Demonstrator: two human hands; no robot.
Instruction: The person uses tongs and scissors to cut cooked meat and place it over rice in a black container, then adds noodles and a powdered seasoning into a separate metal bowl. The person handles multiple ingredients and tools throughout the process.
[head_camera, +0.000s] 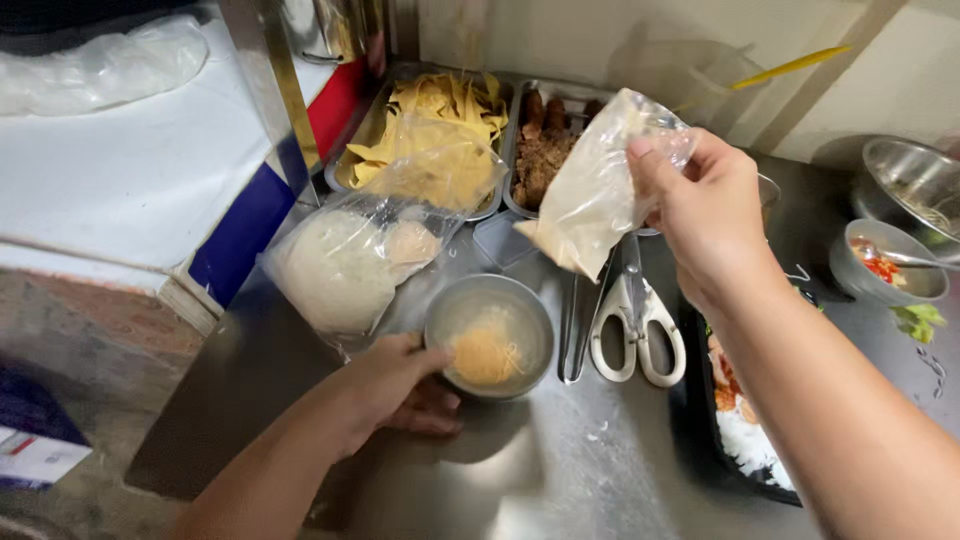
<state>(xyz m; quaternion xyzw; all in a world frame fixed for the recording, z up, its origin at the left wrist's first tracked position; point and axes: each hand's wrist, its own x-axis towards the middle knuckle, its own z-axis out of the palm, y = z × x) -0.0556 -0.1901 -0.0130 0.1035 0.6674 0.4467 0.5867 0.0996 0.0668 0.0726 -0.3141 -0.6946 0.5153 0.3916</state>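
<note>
My left hand grips the near-left rim of a small steel bowl on the steel counter. A little heap of fine orange-yellow shreds lies in the bowl. My right hand holds a clear plastic bag in the air above and to the right of the bowl. The bag is tilted with one corner pointing down, and pale powder or shreds show inside it.
A large clear bag of white stuff lies left of the bowl. Behind stand a tray of yellow chips and a tray of brown fried pieces. White-handled scissors and tongs lie right of the bowl. A black food tray with rice, and steel bowls, sit to the right.
</note>
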